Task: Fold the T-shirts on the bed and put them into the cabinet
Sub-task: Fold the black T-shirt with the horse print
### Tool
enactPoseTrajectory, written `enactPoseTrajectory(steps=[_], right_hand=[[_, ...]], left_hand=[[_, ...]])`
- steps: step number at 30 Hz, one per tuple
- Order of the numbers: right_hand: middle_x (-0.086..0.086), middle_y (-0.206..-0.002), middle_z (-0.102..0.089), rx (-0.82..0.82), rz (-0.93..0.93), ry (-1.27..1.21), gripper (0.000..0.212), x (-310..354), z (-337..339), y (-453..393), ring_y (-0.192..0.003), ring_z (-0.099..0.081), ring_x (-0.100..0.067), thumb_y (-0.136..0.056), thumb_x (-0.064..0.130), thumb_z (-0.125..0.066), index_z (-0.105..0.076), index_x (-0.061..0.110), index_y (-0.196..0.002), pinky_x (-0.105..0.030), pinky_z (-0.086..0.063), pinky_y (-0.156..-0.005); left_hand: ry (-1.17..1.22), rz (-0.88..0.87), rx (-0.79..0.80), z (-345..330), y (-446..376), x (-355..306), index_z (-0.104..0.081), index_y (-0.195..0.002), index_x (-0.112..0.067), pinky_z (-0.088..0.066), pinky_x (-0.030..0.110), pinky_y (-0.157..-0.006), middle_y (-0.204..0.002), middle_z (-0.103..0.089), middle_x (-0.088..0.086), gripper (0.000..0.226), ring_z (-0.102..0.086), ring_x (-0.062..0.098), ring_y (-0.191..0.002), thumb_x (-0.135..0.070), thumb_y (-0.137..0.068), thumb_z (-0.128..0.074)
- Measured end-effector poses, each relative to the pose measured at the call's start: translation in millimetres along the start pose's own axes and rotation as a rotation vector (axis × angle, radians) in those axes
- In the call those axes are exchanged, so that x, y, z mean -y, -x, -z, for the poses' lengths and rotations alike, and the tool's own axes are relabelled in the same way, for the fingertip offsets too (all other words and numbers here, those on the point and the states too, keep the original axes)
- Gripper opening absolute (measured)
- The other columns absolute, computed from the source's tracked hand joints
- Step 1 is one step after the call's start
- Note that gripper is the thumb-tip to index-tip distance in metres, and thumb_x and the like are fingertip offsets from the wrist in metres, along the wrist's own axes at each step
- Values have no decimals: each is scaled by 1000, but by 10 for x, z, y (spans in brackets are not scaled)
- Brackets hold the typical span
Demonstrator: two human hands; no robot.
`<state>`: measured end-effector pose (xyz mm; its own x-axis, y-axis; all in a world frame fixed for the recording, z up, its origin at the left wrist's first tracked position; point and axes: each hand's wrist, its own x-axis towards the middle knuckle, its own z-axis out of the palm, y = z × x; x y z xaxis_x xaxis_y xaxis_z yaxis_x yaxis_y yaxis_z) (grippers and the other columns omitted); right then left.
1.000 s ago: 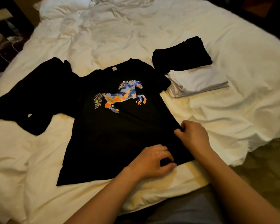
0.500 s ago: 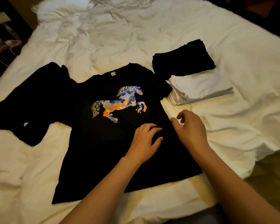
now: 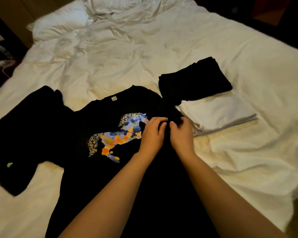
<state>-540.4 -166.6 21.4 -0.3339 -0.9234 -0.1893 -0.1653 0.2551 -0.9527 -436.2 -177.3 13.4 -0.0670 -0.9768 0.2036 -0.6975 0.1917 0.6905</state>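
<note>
While the black T-shirt [image 3: 96, 169] is lying face up and spread across the near side of the bed [image 3: 144, 57], its multicoloured horse print [image 3: 117, 136] is showing on the chest. The left hand [image 3: 152, 134] and right hand [image 3: 181, 134] are pinching the dark cloth by its right sleeve, fingers curled into it. Beside them, a folded black shirt [image 3: 194, 79] is sitting partly on a folded white stack [image 3: 218, 114].

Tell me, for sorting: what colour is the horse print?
Head view: the horse print is a blue, orange and yellow patchwork on black.
</note>
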Motion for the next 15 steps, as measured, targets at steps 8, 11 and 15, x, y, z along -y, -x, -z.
enactPoseTrajectory(steps=[8, 11, 15], right_hand=[[1, -117, -65, -146, -237, -511, 36, -111, -250, -135, -107, -64, -17, -100, 17, -52, -49, 17, -136, -43, -52, -99], [0, -114, -67, -119, -181, -390, 37, -161, -259, -176, -104, -65, -17, -100, 16, -52, -52, 17, -137, -44, -52, -97], [3, -109, -68, -149, -70, -382, 28, -150, -216, -170, -102, -66, -12, -101, 20, -52, -59, 18, -128, -42, -53, -96]], left_hand=[[27, 151, 60, -113, -432, 112, -50, -145, -24, -40, 7, -74, -117, -54, -3, 48, -55, 1, -87, -18, -98, -61], [-39, -21, 153, -76, -446, 189, -63, -133, -20, -43, 15, -76, -106, -52, -5, 48, -51, 4, -81, 1, -90, -58], [-168, -184, 149, 43, -463, 266, -74, -110, -16, -46, 24, -77, -101, -57, -3, 25, -55, 10, -86, -5, -91, -64]])
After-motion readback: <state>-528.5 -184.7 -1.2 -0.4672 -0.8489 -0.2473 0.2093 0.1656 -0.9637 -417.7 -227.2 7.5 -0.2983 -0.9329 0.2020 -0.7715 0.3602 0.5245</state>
